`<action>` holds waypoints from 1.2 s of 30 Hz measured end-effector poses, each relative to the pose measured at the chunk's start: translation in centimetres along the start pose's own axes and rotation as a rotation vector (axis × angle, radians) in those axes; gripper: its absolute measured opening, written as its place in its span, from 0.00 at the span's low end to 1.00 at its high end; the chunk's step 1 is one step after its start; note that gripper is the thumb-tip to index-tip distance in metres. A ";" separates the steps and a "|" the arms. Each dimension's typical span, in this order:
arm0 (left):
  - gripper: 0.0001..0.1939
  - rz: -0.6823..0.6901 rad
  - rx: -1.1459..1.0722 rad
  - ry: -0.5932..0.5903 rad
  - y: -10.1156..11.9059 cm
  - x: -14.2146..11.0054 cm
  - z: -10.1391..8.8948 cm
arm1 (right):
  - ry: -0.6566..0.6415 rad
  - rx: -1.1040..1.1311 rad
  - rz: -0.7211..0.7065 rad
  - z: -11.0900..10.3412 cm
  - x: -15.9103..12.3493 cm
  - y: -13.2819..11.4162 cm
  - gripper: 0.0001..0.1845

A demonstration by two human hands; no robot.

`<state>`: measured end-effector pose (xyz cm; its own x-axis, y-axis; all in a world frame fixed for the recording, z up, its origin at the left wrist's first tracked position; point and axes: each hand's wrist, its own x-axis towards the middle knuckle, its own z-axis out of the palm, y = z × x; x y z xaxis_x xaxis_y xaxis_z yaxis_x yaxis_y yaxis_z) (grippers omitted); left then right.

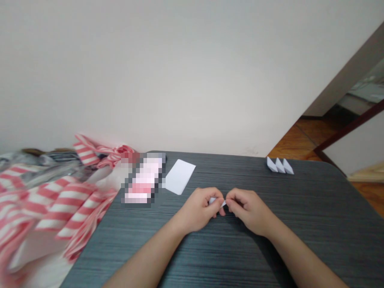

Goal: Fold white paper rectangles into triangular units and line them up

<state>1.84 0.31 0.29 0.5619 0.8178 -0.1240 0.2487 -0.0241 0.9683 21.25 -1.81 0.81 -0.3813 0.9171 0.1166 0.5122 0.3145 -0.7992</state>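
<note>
Landmark: the flat white paper [180,177] on the dark wood-grain table [324,212].

Work piece: a small white folded paper [212,200], located to the right of the landmark and nearer the wearer. Most of it is covered by fingers; its full shape cannot be read.

Left hand [200,208]: nearer the wearer than the landmark and slightly right of it. Grip narrow, thumb and curled fingers closed on the folded paper. Right hand [250,209]: farther right of the landmark than the left hand. Thumb and index finger pinched together at the right end of the same piece; fingertips of both hands nearly meet. Both forearms reach in from the near side.

Also on the table: three folded white pieces [280,166], pointed, lined up side by side, well to the right of the landmark. Just left of the landmark, a pixelated slab-like object [145,180], pink and white with a dark edge; detail unreadable.

Surroundings: red-and-white striped cloth [60,204] heaped far left of the landmark, beyond the table edge; pale wall [180,80] behind the landmark; brown floor [286,142] far right, past the wall's end.
</note>
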 end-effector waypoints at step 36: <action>0.16 -0.052 -0.172 0.019 -0.2 0.1 -0.1 | 0.039 0.011 0.052 -0.4 -0.2 0.7 0.10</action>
<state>1.77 0.47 0.06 0.5365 0.8261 -0.1726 0.1375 0.1162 0.9837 21.99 -1.66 0.46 -0.3238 0.9411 0.0979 0.5216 0.2639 -0.8114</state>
